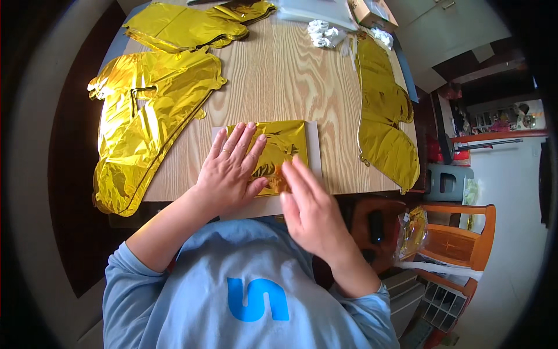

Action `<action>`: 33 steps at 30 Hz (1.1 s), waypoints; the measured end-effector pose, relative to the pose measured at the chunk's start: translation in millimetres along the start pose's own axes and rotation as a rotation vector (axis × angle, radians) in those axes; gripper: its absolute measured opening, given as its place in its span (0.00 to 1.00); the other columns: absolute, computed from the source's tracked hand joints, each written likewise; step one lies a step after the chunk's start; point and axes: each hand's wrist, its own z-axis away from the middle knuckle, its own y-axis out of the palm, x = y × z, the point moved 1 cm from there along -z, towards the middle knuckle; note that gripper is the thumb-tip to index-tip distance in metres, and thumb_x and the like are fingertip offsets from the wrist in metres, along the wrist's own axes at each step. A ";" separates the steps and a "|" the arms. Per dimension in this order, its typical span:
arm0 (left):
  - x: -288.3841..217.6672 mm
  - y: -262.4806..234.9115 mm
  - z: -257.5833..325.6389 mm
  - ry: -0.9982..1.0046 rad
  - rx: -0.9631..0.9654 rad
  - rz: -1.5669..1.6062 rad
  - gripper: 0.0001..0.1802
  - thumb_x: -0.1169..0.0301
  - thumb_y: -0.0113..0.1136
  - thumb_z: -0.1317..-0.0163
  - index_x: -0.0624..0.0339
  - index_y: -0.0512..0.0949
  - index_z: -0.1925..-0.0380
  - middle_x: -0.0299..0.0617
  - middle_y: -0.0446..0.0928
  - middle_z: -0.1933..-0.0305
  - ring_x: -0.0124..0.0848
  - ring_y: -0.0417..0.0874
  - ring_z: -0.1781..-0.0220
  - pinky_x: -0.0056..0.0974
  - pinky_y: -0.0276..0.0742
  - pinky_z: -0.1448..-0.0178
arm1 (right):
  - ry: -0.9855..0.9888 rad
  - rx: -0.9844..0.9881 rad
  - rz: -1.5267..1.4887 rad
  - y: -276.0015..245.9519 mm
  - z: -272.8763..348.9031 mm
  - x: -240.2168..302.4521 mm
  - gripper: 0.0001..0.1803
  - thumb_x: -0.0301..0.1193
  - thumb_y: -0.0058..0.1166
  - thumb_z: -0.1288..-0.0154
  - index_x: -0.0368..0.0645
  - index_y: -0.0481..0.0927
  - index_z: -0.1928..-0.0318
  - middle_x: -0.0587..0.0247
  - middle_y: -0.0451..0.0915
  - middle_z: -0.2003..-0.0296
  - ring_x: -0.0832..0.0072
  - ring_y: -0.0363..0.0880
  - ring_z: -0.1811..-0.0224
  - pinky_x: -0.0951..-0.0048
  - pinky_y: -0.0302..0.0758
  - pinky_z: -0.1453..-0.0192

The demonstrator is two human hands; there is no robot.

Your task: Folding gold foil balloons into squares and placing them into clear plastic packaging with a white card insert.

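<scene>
A gold foil sheet [285, 136], folded into a rectangle, lies on a pale flat board [314, 152] at the table's near edge. My left hand [229, 168] rests flat on the left part of the foil with its fingers stretched out. Over the lower right part of the foil is my right hand [311, 212], its fingers extended and holding nothing visible. Whether the right fingertips touch the foil or hover just above it I cannot tell. Creases and orange reflections show in the foil between the hands.
Flat gold foil balloons lie at the left [136, 128], the far left [180, 26] and the right [386, 116] of the wooden table [273, 75]. White ribbon bundles [324, 34], clear plastic bags [317, 10] and a cardboard box [375, 14] stand at the back. A wooden chair [459, 241] is at the right.
</scene>
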 end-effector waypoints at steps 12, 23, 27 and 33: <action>3.3 8.6 2.6 0.033 -0.058 -0.004 0.43 0.44 0.49 0.30 0.62 0.60 0.25 0.59 0.56 0.20 0.54 0.53 0.17 0.63 0.42 0.17 | -0.043 0.015 0.376 49.5 -61.4 -47.8 0.50 0.64 0.35 0.25 0.31 0.55 0.23 0.41 0.52 0.21 0.50 0.44 0.16 0.38 0.32 0.18; -1.1 -2.7 -0.4 -0.018 0.075 -0.012 0.43 0.42 0.46 0.29 0.61 0.60 0.24 0.58 0.54 0.19 0.53 0.50 0.16 0.62 0.37 0.17 | 0.032 -0.005 0.475 31.8 -53.4 -65.3 0.48 0.61 0.40 0.25 0.32 0.54 0.23 0.40 0.51 0.21 0.46 0.42 0.17 0.37 0.32 0.18; -1.0 -2.8 -1.1 -0.019 0.068 -0.012 0.43 0.43 0.47 0.29 0.62 0.59 0.24 0.58 0.54 0.19 0.53 0.50 0.16 0.61 0.37 0.17 | 0.145 -0.071 0.584 13.6 -39.3 -70.2 0.45 0.56 0.42 0.24 0.31 0.54 0.23 0.38 0.50 0.21 0.45 0.41 0.17 0.36 0.30 0.18; 0.4 -1.1 1.6 -0.017 0.033 -0.005 0.42 0.44 0.49 0.29 0.62 0.61 0.24 0.58 0.55 0.19 0.54 0.52 0.16 0.61 0.39 0.17 | 0.068 -0.096 0.468 -8.5 -36.0 -39.1 0.42 0.50 0.48 0.24 0.30 0.57 0.24 0.37 0.53 0.22 0.45 0.45 0.17 0.33 0.34 0.19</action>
